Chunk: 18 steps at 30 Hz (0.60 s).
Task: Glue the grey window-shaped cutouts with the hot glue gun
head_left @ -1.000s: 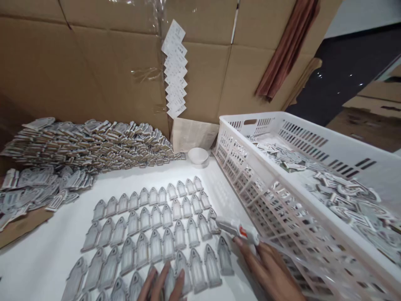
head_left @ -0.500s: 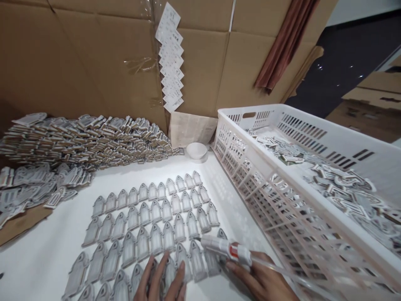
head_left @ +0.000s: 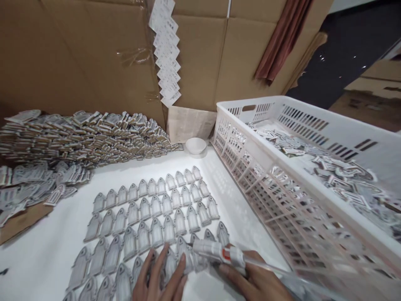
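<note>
At the near edge of the white table [head_left: 40, 259], the right hand [head_left: 260, 284] is closed around a glue gun [head_left: 219, 253], its nozzle lying low over the front row of arch-shaped cutouts [head_left: 150, 217]. The left hand [head_left: 158, 280] lies flat, fingers spread, pinning the pieces just beside the nozzle. A steady tip and firm pressure on each piece seem wise. Beyond, a white basket [head_left: 250, 167] holds loose cutouts, with stacked ones [head_left: 81, 133] at far left

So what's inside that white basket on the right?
The white plastic basket holds loose arch-shaped cutouts, scattered flat. Its near wall hides the closest part of the floor.
</note>
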Each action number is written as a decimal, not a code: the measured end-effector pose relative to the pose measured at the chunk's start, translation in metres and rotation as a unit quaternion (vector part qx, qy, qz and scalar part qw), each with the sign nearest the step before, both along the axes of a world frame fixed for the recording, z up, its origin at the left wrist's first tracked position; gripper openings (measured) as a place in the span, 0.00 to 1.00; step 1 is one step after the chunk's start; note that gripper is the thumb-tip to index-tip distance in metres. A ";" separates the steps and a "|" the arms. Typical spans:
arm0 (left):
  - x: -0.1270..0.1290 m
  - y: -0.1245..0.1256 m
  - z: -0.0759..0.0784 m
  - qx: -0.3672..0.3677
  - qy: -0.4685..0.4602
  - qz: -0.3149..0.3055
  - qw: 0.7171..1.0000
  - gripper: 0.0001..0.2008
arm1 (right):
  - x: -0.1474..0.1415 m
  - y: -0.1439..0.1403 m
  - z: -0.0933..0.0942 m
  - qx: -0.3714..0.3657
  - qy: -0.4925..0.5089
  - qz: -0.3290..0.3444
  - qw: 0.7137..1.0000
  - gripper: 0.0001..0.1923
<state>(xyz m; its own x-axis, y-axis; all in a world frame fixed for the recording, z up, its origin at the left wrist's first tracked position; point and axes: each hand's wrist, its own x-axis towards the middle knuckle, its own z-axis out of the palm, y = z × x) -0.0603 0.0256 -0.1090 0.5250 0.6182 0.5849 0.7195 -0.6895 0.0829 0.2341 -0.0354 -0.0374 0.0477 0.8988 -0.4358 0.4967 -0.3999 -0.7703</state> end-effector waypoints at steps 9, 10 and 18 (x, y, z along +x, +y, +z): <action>0.009 -0.019 0.050 -0.135 0.027 0.050 0.989 0.28 | -0.003 -0.002 0.019 0.095 -0.020 0.020 0.995 0.31; 0.008 -0.019 0.051 -0.135 0.036 0.050 0.989 0.28 | -0.003 -0.003 0.019 0.096 -0.020 0.021 0.995 0.31; 0.008 -0.018 0.050 -0.126 0.055 0.051 0.989 0.26 | 0.003 -0.008 0.026 0.127 0.007 0.006 0.992 0.26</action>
